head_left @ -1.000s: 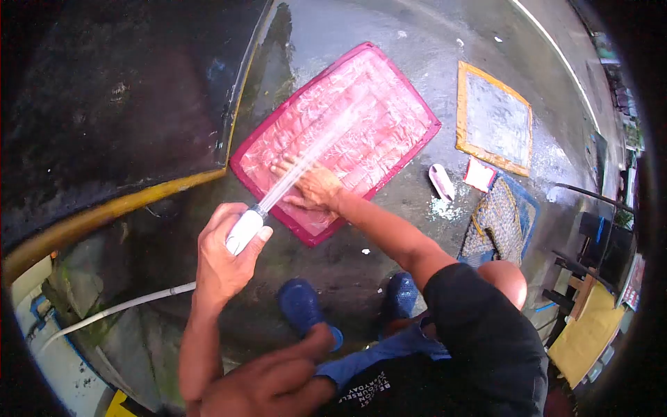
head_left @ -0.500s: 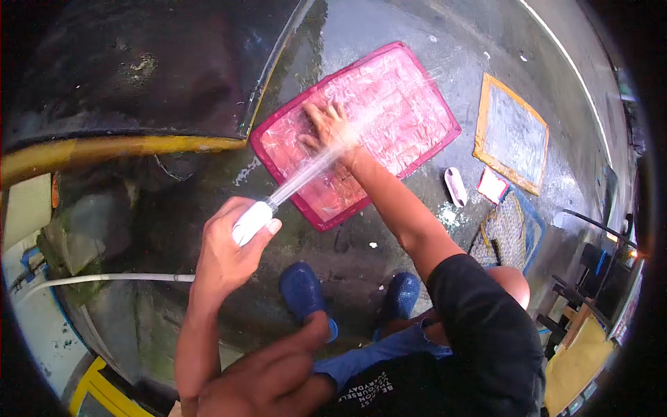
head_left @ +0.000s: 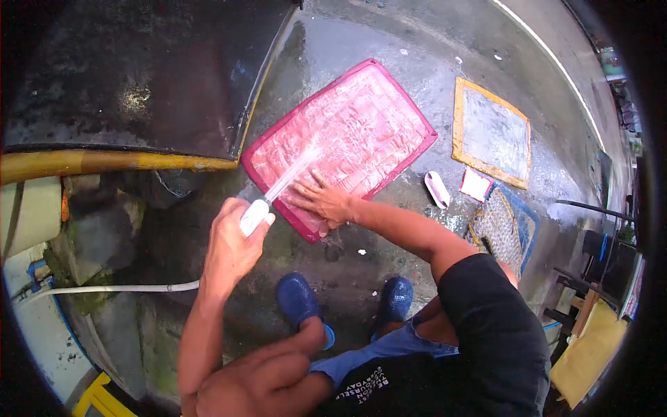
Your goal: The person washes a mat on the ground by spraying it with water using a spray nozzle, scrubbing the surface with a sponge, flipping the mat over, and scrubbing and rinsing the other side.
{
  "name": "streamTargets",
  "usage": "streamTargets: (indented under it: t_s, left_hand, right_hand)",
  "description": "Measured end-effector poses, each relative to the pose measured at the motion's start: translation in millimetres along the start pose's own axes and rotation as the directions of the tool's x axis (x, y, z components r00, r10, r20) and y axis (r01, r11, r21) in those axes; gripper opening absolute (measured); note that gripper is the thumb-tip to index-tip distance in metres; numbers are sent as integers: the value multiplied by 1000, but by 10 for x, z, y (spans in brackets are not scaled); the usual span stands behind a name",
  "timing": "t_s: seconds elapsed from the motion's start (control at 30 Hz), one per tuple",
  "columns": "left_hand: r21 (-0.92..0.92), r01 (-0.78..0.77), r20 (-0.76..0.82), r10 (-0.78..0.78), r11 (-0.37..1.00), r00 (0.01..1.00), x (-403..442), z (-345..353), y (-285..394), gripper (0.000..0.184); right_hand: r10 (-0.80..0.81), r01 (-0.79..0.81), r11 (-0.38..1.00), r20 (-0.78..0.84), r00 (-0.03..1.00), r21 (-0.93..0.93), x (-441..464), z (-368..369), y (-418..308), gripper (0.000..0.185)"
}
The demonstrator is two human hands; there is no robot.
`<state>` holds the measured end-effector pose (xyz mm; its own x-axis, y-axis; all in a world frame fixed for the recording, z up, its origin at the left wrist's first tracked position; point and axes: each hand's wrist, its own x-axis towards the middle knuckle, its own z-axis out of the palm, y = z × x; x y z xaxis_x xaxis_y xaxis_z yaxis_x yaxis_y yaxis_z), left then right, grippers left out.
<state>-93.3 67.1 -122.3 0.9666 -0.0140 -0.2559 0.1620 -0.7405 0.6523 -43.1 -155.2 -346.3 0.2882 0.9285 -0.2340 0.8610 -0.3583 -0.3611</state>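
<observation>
My left hand (head_left: pixel 235 240) is wrapped round a white spray nozzle (head_left: pixel 254 216), and a jet of water (head_left: pixel 288 179) shoots from it up and to the right. The jet lands on a wet pink mat (head_left: pixel 368 132) with a darker pink border, which lies flat on the ground. My right hand (head_left: pixel 323 200) presses on the mat's lower part with its fingers spread, just right of the jet. A pale hose (head_left: pixel 132 288) runs in from the left towards my left wrist.
Right of the pink mat lie a grey mat with orange edging (head_left: pixel 493 132), a white-and-pink brush (head_left: pixel 437 189), a small red-edged cloth (head_left: pixel 476 183) and a blue-edged patterned mat (head_left: pixel 501 222). A dark slab with a yellow edge (head_left: pixel 118 161) fills the upper left. Blue clogs (head_left: pixel 297 297) are below.
My right hand has slid down across the pink mat towards its lower edge. The water jet now strikes the mat's left-middle part instead of passing over my right hand. The view has shifted slightly.
</observation>
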Motion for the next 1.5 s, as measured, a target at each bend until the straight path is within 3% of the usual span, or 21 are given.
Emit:
streamTargets:
  t_s: [0.03, 0.13, 0.33, 0.47, 0.63, 0.73, 0.77, 0.83, 0.9, 0.93, 1.0, 1.07, 1.13, 1.17, 1.27, 1.3, 1.33, 1.37, 1.43, 1.5]
  left_hand:
    - [-1, -7, 1, 7, 1000, 1000, -1, -1, 3, 26]
    - [8, -19, 4, 19, 1000, 1000, -23, -9, 6, 25]
    - [-14, -45, -64, 44, 999, 997, -51, -49, 28, 26]
    - [-36, -60, -105, 56, 998, 993, -79, -57, 57, 27]
    - [19, -75, -82, 77, 997, 994, -108, -67, 68, 31]
    - [19, -107, -83, 108, 994, 991, -152, -116, 93, 31]
    - [9, -104, -87, 104, 995, 991, -175, -132, 111, 30]
    - [-30, -110, -112, 106, 993, 988, -206, -201, 128, 29]
    - [-93, -128, -144, 113, 987, 983, -226, -294, 143, 28]
    - [-134, -109, -177, 84, 985, 981, -239, -356, 221, 25]
    - [-167, -102, -191, 70, 981, 979, -248, -454, 313, 27]
    - [-139, -151, -210, 120, 979, 970, -237, -468, 373, 28]
    - [-130, -171, -220, 139, 977, 965, -217, -447, 418, 29]
    - [-73, -181, -187, 165, 981, 968, -195, -416, 381, 32]
    - [-78, -153, -135, 142, 985, 981, -142, -295, 336, 33]
    - [-81, -153, -135, 141, 985, 981, -129, -265, 299, 32]
    - [-83, -152, -133, 140, 985, 981, -122, -236, 252, 32]
    - [-84, -147, -129, 135, 986, 982, -117, -216, 219, 32]
    - [-78, -132, -90, 125, 988, 988, -120, -195, 178, 31]
    - [-66, -147, -81, 142, 987, 987, -101, -193, 121, 30]
  right_hand:
    - [-8, 15, 993, -62, 998, 113, -23, 66, 37, 128]
    - [-24, 50, 987, -170, 985, 151, -14, 231, 89, 112]
    - [-20, 55, 990, -259, 966, 131, 20, 279, 69, 76]
    - [87, -49, 984, -223, 971, 169, 43, 244, -100, 51]
    - [121, -108, 992, -308, 944, 61, 198, 423, -222, 33]
    - [194, -170, 980, -313, 930, 102, 244, 634, -225, 34]
    - [200, -116, 977, -565, 801, 181, 277, 772, -183, 30]
    - [450, -153, 842, -518, 727, 517, 227, 557, -129, 25]
    - [623, -197, 733, -527, 578, 651, 165, 244, 63, 20]
    - [663, -231, 732, -593, 457, 641, 176, 71, 239, 17]
    - [834, -273, 544, -474, 284, 793, 210, -366, 579, 12]
    - [760, -376, 632, -636, 133, 678, 408, -188, 1334, 21]
    - [883, -283, 465, -462, 82, 839, 381, -505, 1397, 26]
    - [905, -249, 422, -422, 56, 872, 515, -274, 1736, 32]
    - [797, -294, 590, -601, 61, 752, 427, -484, 1417, 43]
    - [768, -366, 625, -626, 133, 689, 404, -570, 1201, 64]
    - [843, -475, 500, -533, 75, 724, 469, -498, 1006, 80]
    - [765, -652, 571, -612, 201, 499, 417, -438, 792, 82]
    - [766, -771, 560, -544, 343, 302, 345, -299, 668, 85]
    - [877, -780, 464, -337, 341, 419, 322, -165, 924, 89]
